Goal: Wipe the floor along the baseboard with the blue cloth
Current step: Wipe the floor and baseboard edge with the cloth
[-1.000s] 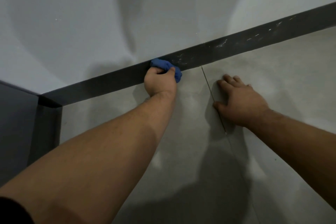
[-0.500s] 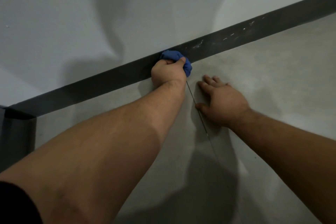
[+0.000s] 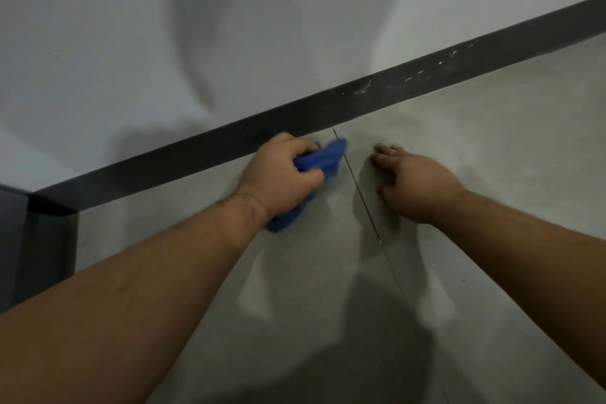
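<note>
- Step in hand: mid-wipe, judged from the blur on the cloth [image 3: 323, 159] and its place on the floor [image 3: 492, 272] right at the foot of the baseboard [image 3: 196, 154].
- Left hand [image 3: 282, 174] is fisted around the cloth, fingers curled over the bunched top, thumb pressing its side. One end sticks out toward the tile joint [image 3: 360, 200], another tail shows under the wrist.
- Cloth sits just beside the baseboard, on the floor, left of the joint and almost touching it.
- Right hand [image 3: 416, 187] lies flat, palm down, fingers spread on the floor just right of the joint. Holds nothing; looks like a brace.
- Baseboard has pale scuffs [image 3: 426, 75] further right. Dark corner block [image 3: 32, 239] at far left.
- Next move, my guess: slide the cloth on along the floor edge, keeping it tight to the baseboard with downward pressure. If heading right, the right hand is in the path and must shift first.
- Risk: loose tails may drag unevenly; rebunch if so.
</note>
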`<state>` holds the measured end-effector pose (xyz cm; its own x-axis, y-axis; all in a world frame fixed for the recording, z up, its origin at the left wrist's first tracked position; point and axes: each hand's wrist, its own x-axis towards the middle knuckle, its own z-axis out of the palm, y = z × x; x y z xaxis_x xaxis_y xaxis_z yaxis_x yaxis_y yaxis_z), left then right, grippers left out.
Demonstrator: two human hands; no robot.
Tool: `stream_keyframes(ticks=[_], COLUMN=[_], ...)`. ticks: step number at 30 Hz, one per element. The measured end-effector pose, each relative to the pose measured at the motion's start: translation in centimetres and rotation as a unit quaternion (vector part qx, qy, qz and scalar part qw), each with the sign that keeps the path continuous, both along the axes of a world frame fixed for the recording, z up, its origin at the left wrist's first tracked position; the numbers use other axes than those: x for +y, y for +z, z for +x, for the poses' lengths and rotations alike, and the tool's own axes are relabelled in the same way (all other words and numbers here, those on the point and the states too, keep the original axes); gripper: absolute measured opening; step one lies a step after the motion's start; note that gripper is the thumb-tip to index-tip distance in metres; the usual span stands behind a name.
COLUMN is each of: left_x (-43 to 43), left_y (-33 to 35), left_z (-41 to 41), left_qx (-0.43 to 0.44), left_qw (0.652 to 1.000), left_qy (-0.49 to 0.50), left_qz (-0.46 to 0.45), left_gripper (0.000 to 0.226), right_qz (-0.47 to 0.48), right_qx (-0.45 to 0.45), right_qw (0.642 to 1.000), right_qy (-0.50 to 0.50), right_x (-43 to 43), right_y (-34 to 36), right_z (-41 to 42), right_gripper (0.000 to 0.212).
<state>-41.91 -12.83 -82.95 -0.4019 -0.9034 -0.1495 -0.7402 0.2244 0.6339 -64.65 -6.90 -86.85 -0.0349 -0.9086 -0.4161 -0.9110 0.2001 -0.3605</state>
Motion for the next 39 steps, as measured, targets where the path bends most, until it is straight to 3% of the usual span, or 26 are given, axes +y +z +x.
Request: stream_keyframes(ticks=[2, 5, 9, 13, 19, 23, 27, 31, 35, 39], left_x=[0.6, 0.9, 1.7, 2.9, 2.6, 2.2, 2.2, 2.3, 2.4, 2.2], left_y=[-0.7, -2.5, -4.9, -6.4, -7.1, -7.4, -7.8, -8.5, -8.5, -8.5], left_z=[0.7, 3.0, 6.8, 8.0, 7.3, 5.6, 3.5, 3.4, 3.2, 2.7], left_qx=[0.011, 0.007, -0.064, -0.086, -0.06, -0.047, -0.042, -0.092, -0.133, -0.145], left_qw=[0.999, 0.998, 0.989, 0.987, 0.989, 0.99, 0.984, 0.984, 0.98, 0.978], left_qy=[-0.03, 0.052, 0.113, 0.104, 0.099, 0.091, 0.147, 0.12, 0.107, 0.084], left_qz=[0.01, -0.043, -0.064, -0.087, -0.095, -0.094, -0.092, -0.099, -0.103, -0.125], left_gripper=[0.033, 0.028, 0.021, 0.023, 0.027, 0.034, 0.05, 0.047, 0.047, 0.047], right_qz=[-0.035, -0.124, -0.239, -0.155, -0.122, -0.151, -0.194, -0.155, -0.129, -0.197], right_qx=[0.0, -0.011, -0.065, 0.003, 0.139, 0.066, -0.017, 0.041, 0.088, 0.036], right_qw=[0.998, 0.989, 0.967, 0.97, 0.98, 0.974, 0.951, 0.963, 0.985, 0.98], right_qy=[-0.048, -0.074, 0.06, 0.186, 0.074, 0.157, 0.239, 0.217, 0.076, 0.006], right_x=[0.8, 1.8, 0.5, -1.1, 0.5, 3.2, 3.4, -0.1, -1.5, 2.4], right_y=[-0.2, -0.4, 0.4, -0.3, -0.1, -0.7, -2.8, -3.7, -4.0, -3.7], right_z=[0.6, 2.3, 7.6, 10.5, 4.5, 3.3, 5.5, 5.1, 1.2, 1.9], right_gripper=[0.06, 0.049, 0.038, 0.047, 0.051, 0.046, 0.039, 0.054, 0.057, 0.048])
